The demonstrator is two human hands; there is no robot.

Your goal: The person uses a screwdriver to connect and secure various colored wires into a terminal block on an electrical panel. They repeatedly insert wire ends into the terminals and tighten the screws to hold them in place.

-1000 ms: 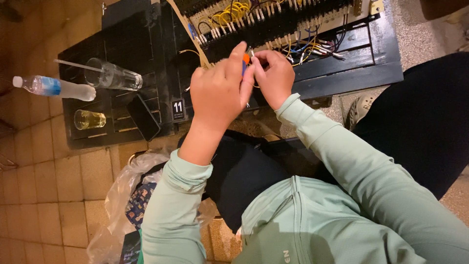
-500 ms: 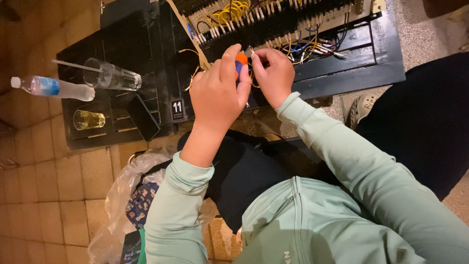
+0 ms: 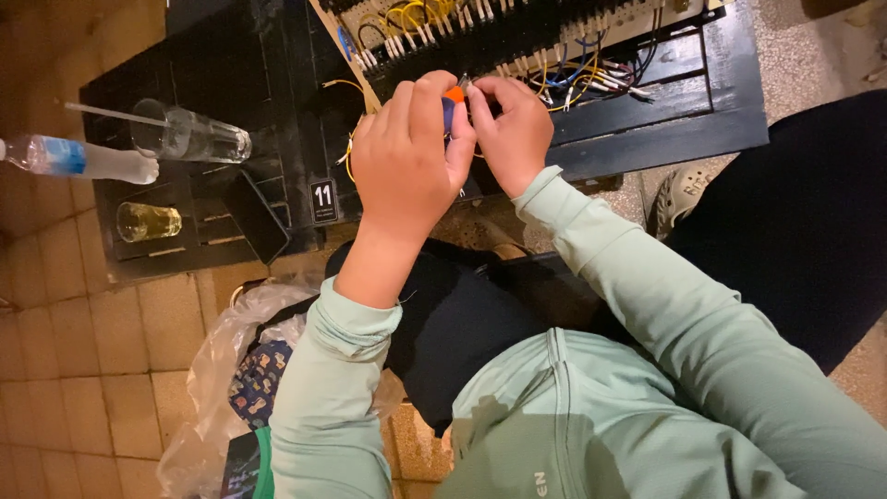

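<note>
My left hand point(image 3: 407, 157) is closed around a small tool with an orange and blue handle point(image 3: 452, 98), held just in front of a wired board point(image 3: 517, 37) full of yellow, blue and white wires. My right hand point(image 3: 508, 125) pinches something thin at the tool's tip, fingertips against the left hand; what it pinches is too small to make out. Both hands hover over the dark slatted table point(image 3: 665, 120). Both sleeves are pale green.
On the table's left part stand a tall glass with a straw point(image 3: 189, 134), a short glass of yellow liquid point(image 3: 148, 222), a lying plastic bottle point(image 3: 83, 159), a dark phone point(image 3: 254, 217) and a small number sign point(image 3: 322, 200). A plastic bag point(image 3: 231, 360) lies on the tiled floor. A shoe point(image 3: 682, 194) shows at right.
Both hands have stayed together at the board, shifting only slightly; the orange tool handle has moved a little between the fingers.
</note>
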